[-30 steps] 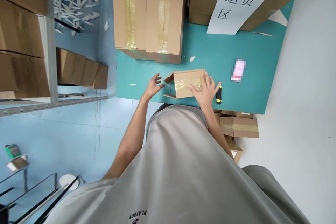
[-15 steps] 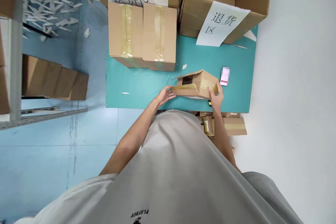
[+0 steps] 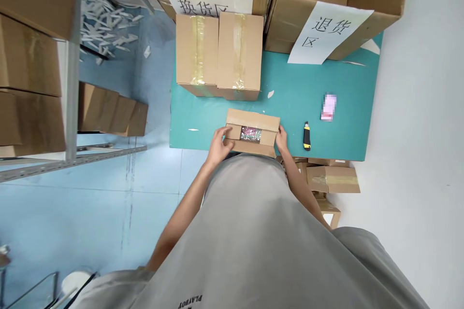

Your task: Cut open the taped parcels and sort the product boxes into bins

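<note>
A small cardboard box (image 3: 253, 118) is at the front of the green table, close to my body. Its long top flaps are folded outward, and in the gap between the short flaps shiny wrapped contents (image 3: 251, 133) show pink and dark. My left hand (image 3: 218, 146) grips the box's left end, thumb and fingers on its edge. Against the right end, my right hand (image 3: 282, 140) holds the box, its fingertips partly hidden behind the cardboard. A yellow and black utility knife (image 3: 307, 136) lies to the right of the box.
Two taped boxes (image 3: 219, 53) stand behind on the green table (image 3: 290, 87). Large open cartons with paper signs (image 3: 329, 34) are at the back. A pink phone-like item (image 3: 328, 107), blurred, lies right. Shelves with boxes (image 3: 31, 67) stand left; more boxes (image 3: 335, 179) sit below the table's front edge.
The box has turned from tilted on its side to opening upward, showing its contents. Both hands moved with it, closer to my body. The utility knife is now uncovered.
</note>
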The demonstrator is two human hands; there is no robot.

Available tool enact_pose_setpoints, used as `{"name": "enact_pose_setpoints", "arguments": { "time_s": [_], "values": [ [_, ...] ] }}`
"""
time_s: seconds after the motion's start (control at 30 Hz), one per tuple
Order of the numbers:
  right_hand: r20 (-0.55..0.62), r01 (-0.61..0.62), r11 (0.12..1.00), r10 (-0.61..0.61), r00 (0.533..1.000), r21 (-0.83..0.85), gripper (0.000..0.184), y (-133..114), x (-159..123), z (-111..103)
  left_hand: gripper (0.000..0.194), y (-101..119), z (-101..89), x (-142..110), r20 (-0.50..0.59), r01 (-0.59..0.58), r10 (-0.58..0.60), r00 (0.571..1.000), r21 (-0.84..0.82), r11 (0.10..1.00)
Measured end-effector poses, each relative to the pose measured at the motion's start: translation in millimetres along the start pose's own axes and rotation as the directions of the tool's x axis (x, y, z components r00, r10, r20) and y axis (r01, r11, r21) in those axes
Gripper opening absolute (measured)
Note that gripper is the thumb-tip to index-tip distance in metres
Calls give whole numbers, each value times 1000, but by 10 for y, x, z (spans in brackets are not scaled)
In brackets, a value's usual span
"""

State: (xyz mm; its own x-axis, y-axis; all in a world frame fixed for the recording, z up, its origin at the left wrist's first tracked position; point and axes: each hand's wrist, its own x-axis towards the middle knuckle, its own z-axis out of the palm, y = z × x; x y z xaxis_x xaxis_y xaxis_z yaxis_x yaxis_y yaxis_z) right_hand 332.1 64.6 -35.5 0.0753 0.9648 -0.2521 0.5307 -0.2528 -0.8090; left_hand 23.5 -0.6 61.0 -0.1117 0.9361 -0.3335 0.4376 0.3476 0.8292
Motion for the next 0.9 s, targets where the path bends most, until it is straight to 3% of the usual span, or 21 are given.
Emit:
{"name": "enact_pose_setpoints", "arguments": {
  "time_s": [0.1, 0.2, 0.27, 0.37, 0.47, 0.53, 0.67, 0.73, 0.8, 0.9],
  "values": [
    [0, 14, 999, -14, 1000, 30, 72, -75, -85, -272, 84, 55, 42, 45, 35, -45, 40, 999, 161, 986],
    [103, 190, 975, -179, 978, -111, 81, -283, -147, -516, 105, 183, 142, 182, 71, -75, 57, 996, 282, 956],
    [139, 272, 941, -248, 959, -201, 69, -464, -96, -584, 113, 267, 216, 276, 74, -68, 44, 996, 357, 931],
    [56, 247, 935, -241, 969, -255, 58, -703, 138, -564, 109, 328, 276, 336, 70, -52, 25, 997, 421, 906],
    [-29, 104, 950, -117, 993, -295, 59, -842, 456, -452, 104, 258, 219, 295, 81, -79, 55, 995, 332, 940],
    [-37, -5, 951, -7, 999, -310, 49, -894, 636, -340, 96, 141, 125, 259, 63, -78, 67, 996, 196, 978],
    [-52, -93, 934, 80, 995, -345, 35, -995, 805, -119, 92, -96, -54, 261, -71, 172, -174, 982, -37, 984],
    [-76, -41, 919, 12, 997, -392, 30, -1070, 798, -73, 104, -128, -96, 270, -148, 222, -224, 963, -28, 975],
    [-28, 85, 879, -111, 993, -470, 29, -1157, 743, -87, 104, -78, -120, 259, -228, 134, -105, 968, 112, 985],
    [175, 322, 775, -270, 947, -544, 39, -1278, 571, -161, 59, 98, -167, 224, -226, -2, 99, 969, 395, 919]
  ]
}}
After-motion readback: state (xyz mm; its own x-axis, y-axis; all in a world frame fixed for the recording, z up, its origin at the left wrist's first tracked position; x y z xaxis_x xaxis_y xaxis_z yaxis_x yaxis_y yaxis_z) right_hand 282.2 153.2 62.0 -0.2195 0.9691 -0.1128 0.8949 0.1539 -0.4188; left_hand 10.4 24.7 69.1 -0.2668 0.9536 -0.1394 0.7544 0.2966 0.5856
